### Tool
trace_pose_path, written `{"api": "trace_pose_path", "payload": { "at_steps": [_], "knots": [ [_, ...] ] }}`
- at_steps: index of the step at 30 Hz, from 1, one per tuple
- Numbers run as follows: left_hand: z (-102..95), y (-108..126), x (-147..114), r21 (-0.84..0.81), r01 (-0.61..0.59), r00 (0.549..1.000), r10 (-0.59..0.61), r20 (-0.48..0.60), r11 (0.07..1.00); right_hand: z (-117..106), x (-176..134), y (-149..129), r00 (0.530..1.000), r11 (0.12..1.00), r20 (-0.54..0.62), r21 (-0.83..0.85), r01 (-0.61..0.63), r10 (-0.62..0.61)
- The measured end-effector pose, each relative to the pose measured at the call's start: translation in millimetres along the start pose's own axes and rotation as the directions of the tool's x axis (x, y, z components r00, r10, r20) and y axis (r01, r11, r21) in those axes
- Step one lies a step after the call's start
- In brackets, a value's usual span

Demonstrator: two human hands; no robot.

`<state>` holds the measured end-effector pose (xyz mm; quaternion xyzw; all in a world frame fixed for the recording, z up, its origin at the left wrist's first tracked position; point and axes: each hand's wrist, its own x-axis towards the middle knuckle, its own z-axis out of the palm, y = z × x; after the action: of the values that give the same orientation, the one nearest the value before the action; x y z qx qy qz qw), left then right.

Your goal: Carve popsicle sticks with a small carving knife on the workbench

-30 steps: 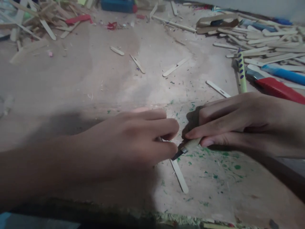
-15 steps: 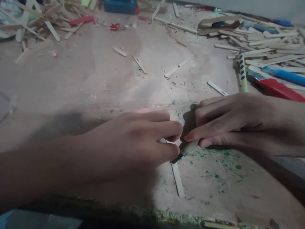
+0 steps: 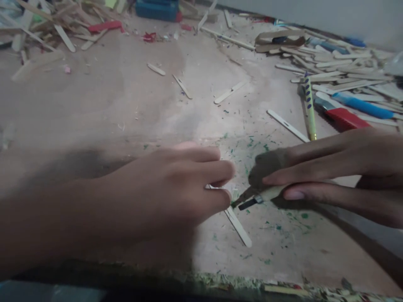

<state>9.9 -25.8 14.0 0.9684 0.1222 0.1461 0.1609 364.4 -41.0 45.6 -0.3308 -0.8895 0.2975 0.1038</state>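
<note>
Cutter (image 3: 256,200) away, stick (image 3: 239,228) under left fingers (image 3: 217,199)

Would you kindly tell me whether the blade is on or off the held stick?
Off: a strip of table shows between the blade and the held stick.

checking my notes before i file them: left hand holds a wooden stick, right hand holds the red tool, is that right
Not quite: the head view shows the right hand holding a pale-handled blade, while the red tool lies beyond that hand. The left hand does hold a wooden stick.
</note>
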Motion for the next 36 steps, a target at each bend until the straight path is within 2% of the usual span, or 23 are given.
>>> {"api": "trace_pose_path", "payload": {
  "at_steps": [3, 6, 9, 13, 18, 21, 28, 34, 36],
  "knots": [
    [-7.6, -1.9, -3.3, 0.028, -0.061, 0.997, 0.06, 0.051, 0.998, 10.0, -20.5, -6.2, 0.999, 0.999, -0.009, -0.007, -0.037, 0.037],
    [-12.7, -0.3, -3.6, 0.024, -0.05, 0.996, 0.048, 0.075, 0.998, 25.4, -35.8, -19.4, 0.985, 0.989, -0.122, -0.075, -0.128, 0.118],
    [-12.0, 0.5, -2.5, 0.006, -0.043, 0.997, 0.043, 0.065, 0.999, 39.5, -42.6, -33.8, 0.975, 0.982, -0.141, -0.052, -0.18, 0.171],
    [-8.7, -1.5, -1.5, -0.009, -0.053, 0.998, 0.054, 0.035, 0.999, 54.0, -46.7, -44.1, 0.97, 0.988, -0.185, 0.047, -0.15, 0.156],
    [-11.6, -0.3, -1.5, -0.02, -0.024, 0.998, 0.026, 0.063, 0.999, 71.3, -52.2, -49.0, 0.95, 0.975, -0.258, -0.093, -0.203, 0.173],
    [-10.3, 1.3, -1.6, -0.059, 0.007, 0.998, -0.003, 0.066, 0.998, 76.4, -48.6, -53.1, 0.953, 0.981, -0.271, -0.103, -0.165, 0.132],
    [11.1, -9.0, -6.6, -0.062, -0.051, 0.995, 0.045, -0.084, 0.997, 77.0, -45.8, -54.9, 0.961, 0.982, -0.262, -0.137, -0.131, 0.091],
    [13.4, -14.0, -8.6, -0.062, -0.062, 0.995, 0.056, -0.088, 0.996, 89.1, -43.6, -53.6, 0.959, 0.974, -0.283, -0.208, -0.093, 0.032],
    [12.7, -11.0, -6.4, -0.069, -0.015, 0.998, 0.011, -0.062, 0.997, 92.6, -43.1, -53.8, 0.958, 0.97, -0.285, -0.226, -0.089, 0.022]
  ]
}}
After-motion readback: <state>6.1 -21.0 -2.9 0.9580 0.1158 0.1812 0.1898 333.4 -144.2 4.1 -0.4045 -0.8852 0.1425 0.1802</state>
